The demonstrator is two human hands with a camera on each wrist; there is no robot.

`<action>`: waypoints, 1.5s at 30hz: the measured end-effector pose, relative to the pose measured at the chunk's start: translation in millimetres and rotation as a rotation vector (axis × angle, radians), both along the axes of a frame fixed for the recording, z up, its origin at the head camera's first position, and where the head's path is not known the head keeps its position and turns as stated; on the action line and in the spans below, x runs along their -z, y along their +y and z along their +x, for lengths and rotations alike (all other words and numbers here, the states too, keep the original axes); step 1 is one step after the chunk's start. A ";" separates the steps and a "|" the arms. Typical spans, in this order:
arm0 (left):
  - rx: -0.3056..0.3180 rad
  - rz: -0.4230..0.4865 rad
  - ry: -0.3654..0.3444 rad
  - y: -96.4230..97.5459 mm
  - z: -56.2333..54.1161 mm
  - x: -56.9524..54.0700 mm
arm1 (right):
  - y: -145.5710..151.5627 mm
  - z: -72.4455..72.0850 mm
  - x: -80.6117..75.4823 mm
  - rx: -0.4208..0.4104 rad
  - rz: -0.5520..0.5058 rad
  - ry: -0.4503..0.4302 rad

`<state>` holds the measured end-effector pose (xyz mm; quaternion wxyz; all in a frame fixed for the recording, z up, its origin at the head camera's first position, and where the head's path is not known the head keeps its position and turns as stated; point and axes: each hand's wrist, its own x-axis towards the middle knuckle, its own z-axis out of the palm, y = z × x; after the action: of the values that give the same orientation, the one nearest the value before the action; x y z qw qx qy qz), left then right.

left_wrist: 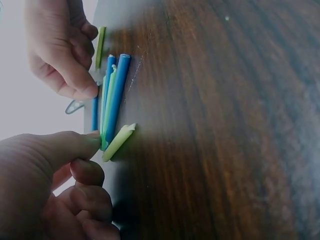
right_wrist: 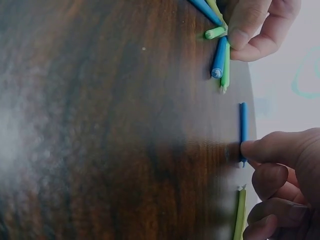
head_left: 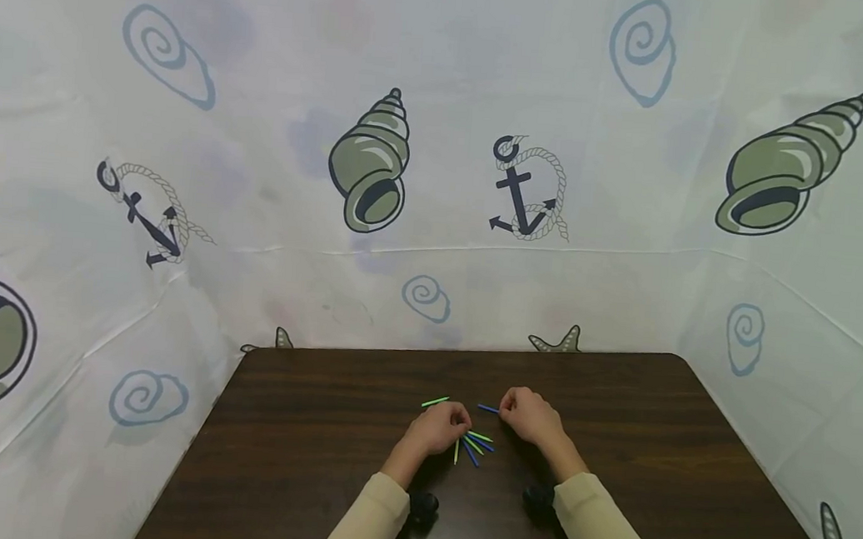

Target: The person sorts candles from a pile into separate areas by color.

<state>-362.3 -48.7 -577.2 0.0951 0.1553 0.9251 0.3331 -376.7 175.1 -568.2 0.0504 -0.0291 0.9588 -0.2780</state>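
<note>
Several thin blue and green birthday candles fan out on a dark table (head_left: 298,461). At the point where their ends meet, my left hand (head_left: 437,429) pinches a green candle (right_wrist: 225,70) with thumb and forefinger; the fingertips partly hide the ends. Beside that candle lies a thick-looking blue candle (left_wrist: 118,95), and a short-looking green candle (left_wrist: 120,142) points off at an angle. Farther right and back, my right hand (head_left: 532,416) pinches a separate blue candle (right_wrist: 244,125) near one end, the candle low over the tabletop.
One loose green candle (head_left: 435,401) lies behind the left hand. Another green candle (right_wrist: 240,215) lies close to the right hand. Dark round objects (head_left: 424,506) sit at both wrists. A white cloth (head_left: 461,54) printed with shells and anchors hangs around the table's back and sides.
</note>
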 end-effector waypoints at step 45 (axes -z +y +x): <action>0.053 0.001 0.007 -11.7 -6.0 -4.7 | -4.8 -2.8 5.6 0.008 0.054 0.041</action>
<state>-368.3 -60.4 -572.5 0.1007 0.1809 0.9209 0.3303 -379.6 170.3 -573.8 0.0304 -0.0293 0.9669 -0.2518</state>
